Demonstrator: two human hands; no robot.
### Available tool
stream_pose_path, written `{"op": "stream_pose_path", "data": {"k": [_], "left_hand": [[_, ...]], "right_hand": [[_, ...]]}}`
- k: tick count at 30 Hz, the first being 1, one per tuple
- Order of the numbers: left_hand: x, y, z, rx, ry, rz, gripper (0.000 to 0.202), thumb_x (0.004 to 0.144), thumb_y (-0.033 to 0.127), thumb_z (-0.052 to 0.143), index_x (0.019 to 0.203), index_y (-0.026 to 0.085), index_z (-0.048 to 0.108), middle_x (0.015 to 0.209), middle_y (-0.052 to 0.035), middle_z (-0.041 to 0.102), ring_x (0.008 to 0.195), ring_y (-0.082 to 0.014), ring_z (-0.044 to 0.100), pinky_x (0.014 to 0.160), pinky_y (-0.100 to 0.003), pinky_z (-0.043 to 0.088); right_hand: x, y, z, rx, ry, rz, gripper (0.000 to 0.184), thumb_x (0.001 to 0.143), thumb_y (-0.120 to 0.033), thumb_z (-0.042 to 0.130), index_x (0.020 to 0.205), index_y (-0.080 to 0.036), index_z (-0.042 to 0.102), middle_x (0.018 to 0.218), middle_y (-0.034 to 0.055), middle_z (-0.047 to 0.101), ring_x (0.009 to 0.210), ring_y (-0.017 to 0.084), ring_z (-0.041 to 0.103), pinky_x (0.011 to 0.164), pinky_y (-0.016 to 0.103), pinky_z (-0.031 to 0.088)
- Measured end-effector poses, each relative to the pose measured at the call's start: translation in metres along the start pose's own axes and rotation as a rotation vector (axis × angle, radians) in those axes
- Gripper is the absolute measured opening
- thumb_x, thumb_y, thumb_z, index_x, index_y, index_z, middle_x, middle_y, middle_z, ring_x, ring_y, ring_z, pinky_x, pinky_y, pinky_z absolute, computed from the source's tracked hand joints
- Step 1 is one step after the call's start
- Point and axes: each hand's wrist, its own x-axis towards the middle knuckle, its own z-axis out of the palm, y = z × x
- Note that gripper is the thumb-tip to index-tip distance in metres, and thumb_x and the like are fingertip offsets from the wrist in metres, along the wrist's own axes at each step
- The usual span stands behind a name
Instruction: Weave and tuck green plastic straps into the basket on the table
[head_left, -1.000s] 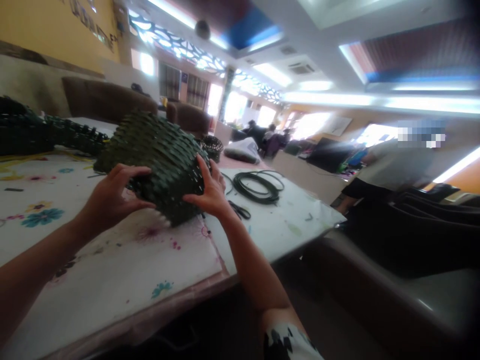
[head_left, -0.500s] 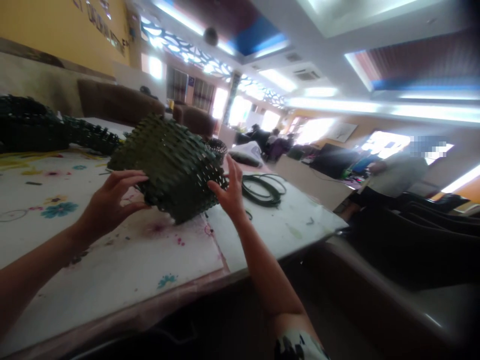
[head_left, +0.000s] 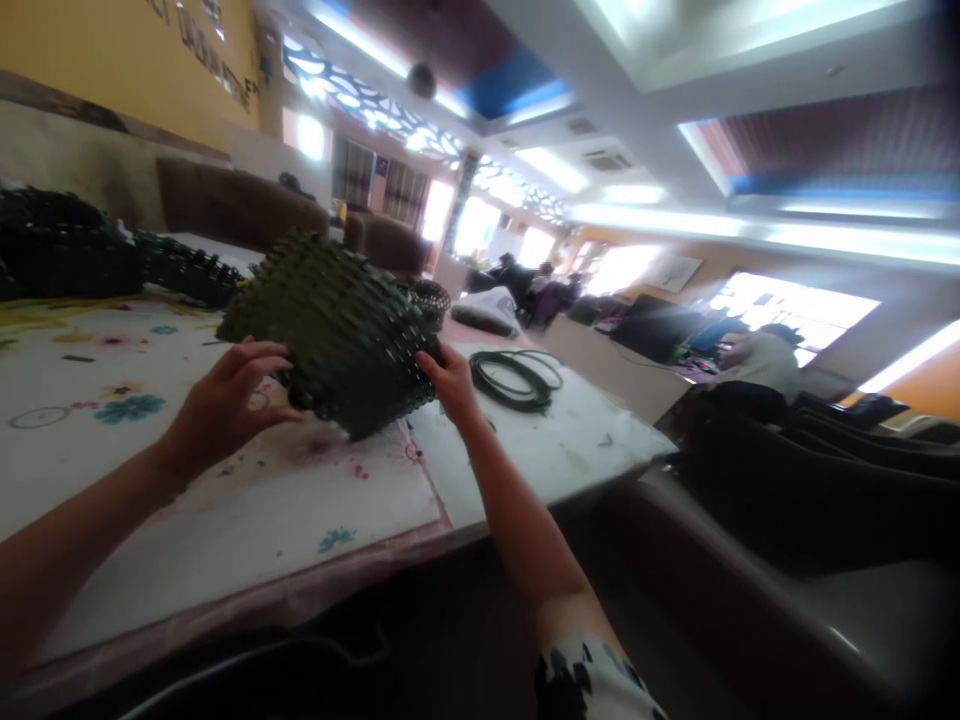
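Observation:
A dark green woven basket lies tilted on the table with the floral cloth. My left hand grips its near left edge, fingers curled against the weave. On the basket's right side, my right hand holds the rim, fingers wrapped round it. Both forearms reach in from the bottom of the view.
A coil of dark green strip lies right of the basket. More dark woven pieces sit at the table's far left. A small dark basket stands behind. The table edge drops off at right; a person sits beyond dark chairs.
My right hand has closed from spread fingers onto the basket's right rim. The basket has tipped slightly and sits a little lower.

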Motion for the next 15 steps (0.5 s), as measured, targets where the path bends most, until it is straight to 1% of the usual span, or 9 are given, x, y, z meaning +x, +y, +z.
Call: {"op": "stream_pose_path", "data": {"k": [2,3,5,7,9,11,12,14,15], "left_hand": [[-0.004,0.007,-0.001,0.040,0.046,-0.003,0.049,0.090,0.061,0.065,0.113,0.019,0.062,0.124,-0.0144,0.067,0.121,-0.0265,0.064,0.118,-0.050,0.043],[-0.006,0.011,0.000,0.078,0.072,-0.019,0.045,0.091,0.057,0.065,0.113,0.018,0.063,0.122,-0.0146,0.068,0.119,-0.0262,0.065,0.115,-0.048,0.046],[-0.008,0.020,0.002,0.151,0.115,-0.060,0.038,0.094,0.050,0.064,0.112,0.017,0.064,0.114,-0.0138,0.071,0.111,-0.0248,0.068,0.104,-0.041,0.054],[-0.009,0.027,0.005,0.171,0.139,-0.074,0.030,0.096,0.043,0.064,0.109,0.016,0.066,0.109,-0.0119,0.074,0.104,-0.0227,0.071,0.094,-0.035,0.058],[-0.010,0.030,0.006,0.135,0.161,-0.075,0.025,0.095,0.040,0.066,0.106,0.017,0.066,0.107,-0.0106,0.075,0.102,-0.0219,0.073,0.092,-0.033,0.058],[-0.015,0.026,0.003,0.081,0.163,-0.111,0.028,0.093,0.043,0.068,0.106,0.018,0.066,0.107,-0.0107,0.075,0.102,-0.0236,0.073,0.093,-0.035,0.058],[-0.020,0.022,0.000,0.059,0.146,-0.158,0.031,0.092,0.045,0.067,0.107,0.018,0.066,0.107,-0.0102,0.075,0.101,-0.0246,0.073,0.092,-0.036,0.058],[-0.035,0.006,-0.011,0.034,0.084,-0.277,0.036,0.094,0.050,0.062,0.113,0.020,0.066,0.104,-0.0083,0.076,0.095,-0.0262,0.074,0.085,-0.037,0.058],[-0.044,-0.005,-0.018,0.045,0.044,-0.344,0.036,0.098,0.050,0.053,0.117,0.022,0.066,0.106,-0.0070,0.076,0.095,-0.0265,0.073,0.083,-0.038,0.058]], "right_hand": [[0.000,0.001,0.002,0.011,0.010,0.010,0.038,0.077,-0.056,0.069,0.081,-0.018,0.066,0.074,-0.0022,0.055,0.073,0.015,0.047,0.072,0.027,0.041],[-0.001,0.002,0.004,0.034,0.016,0.025,0.039,0.076,-0.056,0.070,0.082,-0.018,0.066,0.074,-0.0023,0.056,0.073,0.015,0.047,0.071,0.027,0.041],[-0.003,0.004,0.008,0.102,0.025,0.062,0.040,0.075,-0.056,0.071,0.083,-0.017,0.066,0.074,-0.0026,0.056,0.073,0.014,0.047,0.071,0.027,0.041],[-0.005,0.006,0.010,0.155,0.030,0.079,0.039,0.075,-0.055,0.071,0.085,-0.017,0.066,0.074,-0.0026,0.057,0.072,0.014,0.047,0.070,0.027,0.041],[-0.005,0.004,0.010,0.163,0.012,0.063,0.038,0.074,-0.054,0.072,0.086,-0.017,0.066,0.075,-0.0022,0.057,0.072,0.014,0.048,0.070,0.027,0.042],[-0.006,-0.002,0.010,0.147,-0.048,0.032,0.038,0.073,-0.053,0.073,0.085,-0.018,0.066,0.075,-0.0021,0.058,0.072,0.015,0.048,0.070,0.028,0.043],[-0.008,-0.007,0.010,0.125,-0.079,0.008,0.037,0.074,-0.054,0.073,0.083,-0.019,0.065,0.074,-0.0022,0.057,0.071,0.015,0.048,0.069,0.028,0.043],[-0.016,-0.022,0.016,0.006,-0.103,-0.067,0.037,0.079,-0.056,0.071,0.076,-0.020,0.062,0.071,-0.0020,0.054,0.070,0.016,0.048,0.068,0.028,0.044],[-0.024,-0.032,0.021,-0.096,-0.097,-0.119,0.037,0.083,-0.056,0.069,0.074,-0.021,0.061,0.070,-0.0015,0.054,0.069,0.016,0.049,0.069,0.029,0.045]]}}
